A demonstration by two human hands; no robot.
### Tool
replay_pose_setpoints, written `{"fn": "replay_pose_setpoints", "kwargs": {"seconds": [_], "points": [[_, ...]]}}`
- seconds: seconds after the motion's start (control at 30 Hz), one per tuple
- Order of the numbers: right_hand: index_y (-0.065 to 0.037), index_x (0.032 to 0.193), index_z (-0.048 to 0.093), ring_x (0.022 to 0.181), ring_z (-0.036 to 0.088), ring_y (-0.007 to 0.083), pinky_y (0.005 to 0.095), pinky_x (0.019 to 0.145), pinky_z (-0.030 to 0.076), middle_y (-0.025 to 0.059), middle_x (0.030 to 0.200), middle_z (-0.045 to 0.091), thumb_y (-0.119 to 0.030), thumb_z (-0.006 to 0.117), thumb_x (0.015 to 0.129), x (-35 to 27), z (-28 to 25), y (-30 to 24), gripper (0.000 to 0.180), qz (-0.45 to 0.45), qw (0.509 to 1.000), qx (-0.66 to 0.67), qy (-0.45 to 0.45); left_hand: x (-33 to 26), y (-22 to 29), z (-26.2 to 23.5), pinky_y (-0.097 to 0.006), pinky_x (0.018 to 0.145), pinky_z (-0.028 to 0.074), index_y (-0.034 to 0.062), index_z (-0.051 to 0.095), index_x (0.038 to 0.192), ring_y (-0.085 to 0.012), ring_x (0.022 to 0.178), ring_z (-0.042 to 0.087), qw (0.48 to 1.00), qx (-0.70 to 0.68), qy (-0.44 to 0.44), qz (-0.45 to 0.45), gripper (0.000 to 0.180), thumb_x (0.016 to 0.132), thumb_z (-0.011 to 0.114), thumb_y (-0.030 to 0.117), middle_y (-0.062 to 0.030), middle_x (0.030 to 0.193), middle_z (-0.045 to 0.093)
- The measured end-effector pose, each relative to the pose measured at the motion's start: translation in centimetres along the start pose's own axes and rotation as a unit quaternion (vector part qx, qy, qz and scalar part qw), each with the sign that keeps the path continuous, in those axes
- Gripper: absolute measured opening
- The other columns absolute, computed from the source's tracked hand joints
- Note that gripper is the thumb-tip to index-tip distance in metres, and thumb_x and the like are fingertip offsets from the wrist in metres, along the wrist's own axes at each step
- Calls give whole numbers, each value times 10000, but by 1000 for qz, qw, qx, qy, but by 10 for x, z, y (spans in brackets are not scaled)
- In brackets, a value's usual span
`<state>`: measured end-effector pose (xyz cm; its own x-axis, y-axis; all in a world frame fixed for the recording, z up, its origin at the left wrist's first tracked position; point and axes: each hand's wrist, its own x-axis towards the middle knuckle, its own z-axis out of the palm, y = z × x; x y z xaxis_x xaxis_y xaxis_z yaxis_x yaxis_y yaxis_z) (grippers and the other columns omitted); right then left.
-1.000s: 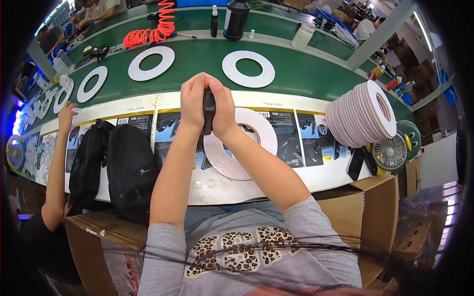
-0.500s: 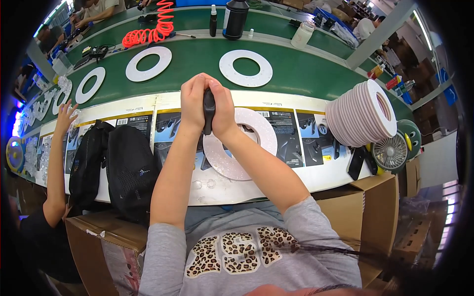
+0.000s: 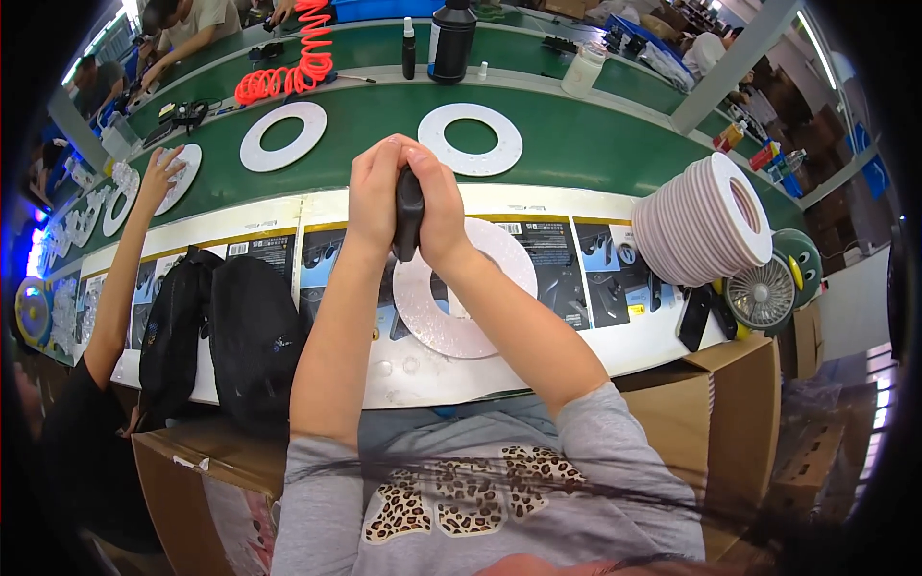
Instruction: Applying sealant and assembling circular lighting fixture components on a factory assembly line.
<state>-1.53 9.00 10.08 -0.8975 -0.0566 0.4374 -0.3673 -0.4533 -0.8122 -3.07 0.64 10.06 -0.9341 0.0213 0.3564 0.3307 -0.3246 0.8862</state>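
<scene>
Both of my hands are closed around a black handle-shaped object (image 3: 409,213), my left hand (image 3: 373,197) on one side and my right hand (image 3: 439,211) on the other. Its lower end points toward me, and my fingers hide the upper part, so its exact kind does not show. Beneath my hands and right forearm, a flat white speckled ring (image 3: 447,336) lies on the white bench top, and my right wrist covers part of it.
A stack of similar rings (image 3: 687,226) lies on its side at right, near a small fan (image 3: 760,296). More rings (image 3: 471,113) rest on the green belt (image 3: 375,110). Black bags (image 3: 254,336) sit at left. A co-worker's hand (image 3: 163,178) reaches over another ring.
The co-worker's hand at left has moved farther from me, onto a ring on the green belt. My hands keep their grip on the black object, and the view has shifted slightly.
</scene>
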Motion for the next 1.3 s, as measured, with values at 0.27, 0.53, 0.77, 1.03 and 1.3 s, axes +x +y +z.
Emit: {"fn": "replay_pose_setpoints", "kwargs": {"seconds": [0.27,0.53,0.77,1.03,1.3], "points": [[36,796,547,758,489,118,253,713,409,63,836,563,-265,371,942,11,-25,-7,378,25,999,-20,18,18,-11,25,-233,604,412,-19,596,752,-89,637,509,1000,5,-10,18,336,925,401,193,-40,696,587],[47,820,543,808,499,148,264,777,398,92,879,577,-248,364,936,6,-34,7,364,12,999,-33,38,17,-34,25,-231,574,382,-24,569,717,-82,616,463,999,15,5,48,292,896,431,160,-22,669,553],[54,831,543,817,498,151,261,789,398,89,887,580,-242,365,939,7,-40,8,362,6,999,-33,32,18,-37,28,-231,576,384,-19,569,718,-82,616,464,1000,-8,3,23,294,902,424,158,-21,670,551],[52,875,558,827,501,148,253,802,396,77,897,582,-234,366,940,6,-41,6,351,13,999,-26,36,19,-40,28,-231,578,387,-17,574,719,-82,617,471,1000,-13,-1,6,301,907,421,160,-21,671,557],[52,885,560,827,499,135,251,782,397,70,889,580,-220,382,934,15,-41,4,329,15,999,-16,41,24,-28,31,-230,591,391,-14,604,747,-83,631,480,1000,-10,-2,-11,310,905,426,184,-20,678,563]]}}
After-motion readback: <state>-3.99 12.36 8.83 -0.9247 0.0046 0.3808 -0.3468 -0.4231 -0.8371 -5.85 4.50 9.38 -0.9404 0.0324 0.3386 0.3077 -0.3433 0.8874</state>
